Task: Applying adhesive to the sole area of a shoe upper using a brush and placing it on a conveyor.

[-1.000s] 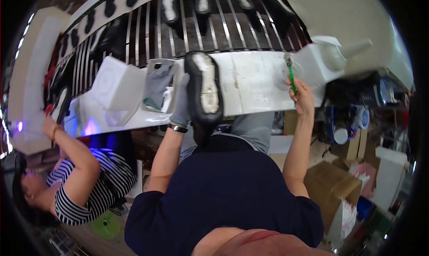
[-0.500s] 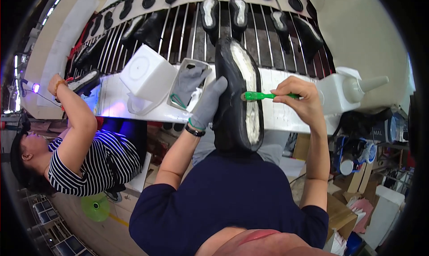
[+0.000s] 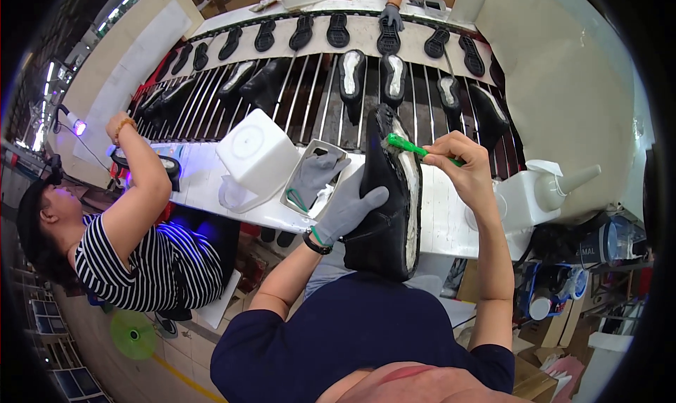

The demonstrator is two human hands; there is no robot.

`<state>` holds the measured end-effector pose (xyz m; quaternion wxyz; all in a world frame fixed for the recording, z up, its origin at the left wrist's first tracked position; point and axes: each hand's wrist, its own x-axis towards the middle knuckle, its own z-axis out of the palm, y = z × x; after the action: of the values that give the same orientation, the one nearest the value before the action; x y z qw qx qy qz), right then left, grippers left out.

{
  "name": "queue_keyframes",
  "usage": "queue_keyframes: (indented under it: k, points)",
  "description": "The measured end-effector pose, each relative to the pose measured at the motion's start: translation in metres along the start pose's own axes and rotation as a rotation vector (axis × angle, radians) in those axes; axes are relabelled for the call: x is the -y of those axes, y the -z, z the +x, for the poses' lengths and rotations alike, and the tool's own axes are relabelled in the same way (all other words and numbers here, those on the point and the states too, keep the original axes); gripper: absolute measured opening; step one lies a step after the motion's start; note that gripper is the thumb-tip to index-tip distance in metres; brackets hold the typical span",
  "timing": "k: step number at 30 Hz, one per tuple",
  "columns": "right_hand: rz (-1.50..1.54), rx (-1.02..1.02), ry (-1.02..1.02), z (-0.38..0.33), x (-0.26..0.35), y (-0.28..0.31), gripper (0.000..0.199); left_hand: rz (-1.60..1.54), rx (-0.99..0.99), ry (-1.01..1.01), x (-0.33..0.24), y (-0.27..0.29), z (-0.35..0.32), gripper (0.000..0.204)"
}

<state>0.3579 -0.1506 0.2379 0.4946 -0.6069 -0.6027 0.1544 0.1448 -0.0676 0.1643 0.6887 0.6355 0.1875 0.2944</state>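
Observation:
My left hand (image 3: pixel 350 209), in a grey glove, is closed round the side of a black boot (image 3: pixel 377 237). The boot is held upside down, its pale, whitish bottom facing up and one end pointing away from me. My bare right hand (image 3: pixel 461 165) pinches the handle of a green toothbrush (image 3: pixel 410 147). The brush head touches the boot's bottom near its far end. To the left of the boot, a small open box (image 3: pixel 287 200) holds a grey glove (image 3: pixel 314 174) and something white.
A white table (image 3: pixel 447 223) bears a white plastic container (image 3: pixel 258 148) and, at right, a white jug (image 3: pixel 528 199). Beyond it, black boots lie on a roller rack (image 3: pixel 292 100), with black soles on a belt (image 3: pixel 317 49). Co-workers are at left (image 3: pixel 151 262) and across the belt (image 3: pixel 391 12).
The toothbrush has moved from the middle of the boot's bottom toward its far end. My view has tilted up, showing more of the belt and a co-worker's gloved hand there.

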Motion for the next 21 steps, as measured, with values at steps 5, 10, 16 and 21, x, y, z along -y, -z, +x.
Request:
queue_keyframes:
  k: [5, 10, 16, 21]
  points:
    - [-0.097, -0.066, -0.024, 0.027, -0.009, -0.001, 0.011, 0.14, -0.013, -0.064, 0.004, 0.004, 0.001, 0.063]
    - [-0.092, -0.01, -0.03, 0.049, -0.02, 0.007, 0.011, 0.123, -0.003, -0.036, 0.008, 0.008, 0.007, 0.061]
    - [0.039, 0.222, 0.007, 0.053, -0.018, 0.019, 0.008, -0.025, 0.04, -0.034, 0.014, 0.012, 0.011, 0.065]
    - [0.065, 0.417, 0.0, 0.049, -0.015, 0.02, 0.01, -0.138, 0.035, 0.027, 0.015, 0.013, 0.009, 0.066]
